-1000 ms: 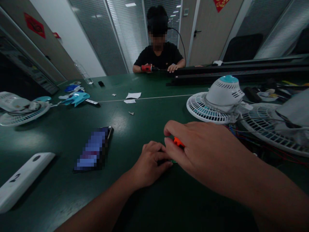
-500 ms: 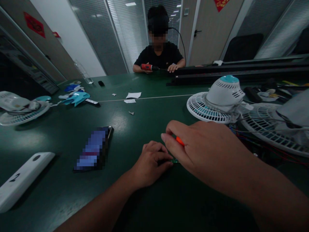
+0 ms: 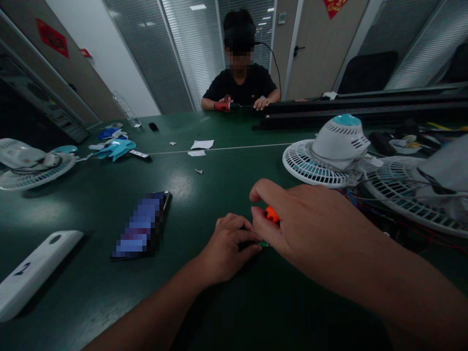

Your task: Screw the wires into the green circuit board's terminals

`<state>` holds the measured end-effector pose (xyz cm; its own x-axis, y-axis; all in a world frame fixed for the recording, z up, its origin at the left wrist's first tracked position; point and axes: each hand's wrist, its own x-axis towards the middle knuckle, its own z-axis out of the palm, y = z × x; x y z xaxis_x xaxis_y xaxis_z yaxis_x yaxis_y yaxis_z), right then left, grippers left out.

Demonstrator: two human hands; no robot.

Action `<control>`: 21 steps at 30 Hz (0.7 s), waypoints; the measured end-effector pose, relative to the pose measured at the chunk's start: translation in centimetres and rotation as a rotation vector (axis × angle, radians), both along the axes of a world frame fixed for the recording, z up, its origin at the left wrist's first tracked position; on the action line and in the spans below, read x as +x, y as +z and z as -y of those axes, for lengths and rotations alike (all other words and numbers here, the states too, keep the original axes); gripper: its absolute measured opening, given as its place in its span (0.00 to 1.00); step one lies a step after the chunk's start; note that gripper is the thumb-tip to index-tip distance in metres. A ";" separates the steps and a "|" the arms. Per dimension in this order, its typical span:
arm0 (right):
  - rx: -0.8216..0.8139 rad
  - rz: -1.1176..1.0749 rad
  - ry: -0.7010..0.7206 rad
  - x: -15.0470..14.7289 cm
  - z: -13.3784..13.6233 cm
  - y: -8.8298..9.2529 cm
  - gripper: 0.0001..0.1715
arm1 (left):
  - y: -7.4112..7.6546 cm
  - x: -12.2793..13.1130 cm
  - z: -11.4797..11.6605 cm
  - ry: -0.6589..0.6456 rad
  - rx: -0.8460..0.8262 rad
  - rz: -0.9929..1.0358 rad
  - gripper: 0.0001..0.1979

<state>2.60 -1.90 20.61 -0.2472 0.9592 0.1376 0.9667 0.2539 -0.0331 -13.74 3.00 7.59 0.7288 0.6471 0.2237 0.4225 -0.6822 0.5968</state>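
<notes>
While left fingers (image 3: pixel 247 237) hold green board (image 3: pixel 263 243), right fingers (image 3: pixel 267 189) grip orange item (image 3: pixel 272 214).
White bar (image 3: pixel 44 268) on counter (image 3: pixel 226 190) reads "2".

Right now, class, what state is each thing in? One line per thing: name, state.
Green board: partly hidden, pinched in the left hand
Orange object: mostly hidden inside the curled right hand
Phone: face up, screen lit
White bar marked 2: lying down
Central fan: grille down
Red power tool: held by person opposite
Door: shut

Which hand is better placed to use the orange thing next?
Probably the right hand: it curls around the orange thing, while the left hand holds the green piece.
</notes>
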 end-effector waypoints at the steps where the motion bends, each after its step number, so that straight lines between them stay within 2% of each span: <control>1: 0.000 -0.006 0.001 0.0 0.0 0.0 0.11 | 0.0 0.0 0.0 -0.001 0.001 0.004 0.06; 14: 0.000 -0.085 0.033 0.2 0.0 -0.2 0.15 | 0.0 0.0 0.1 0.004 -0.011 -0.004 0.06; 21: -0.037 -0.070 0.020 -0.1 0.1 0.3 0.09 | -0.2 0.0 0.1 0.001 -0.059 0.007 0.06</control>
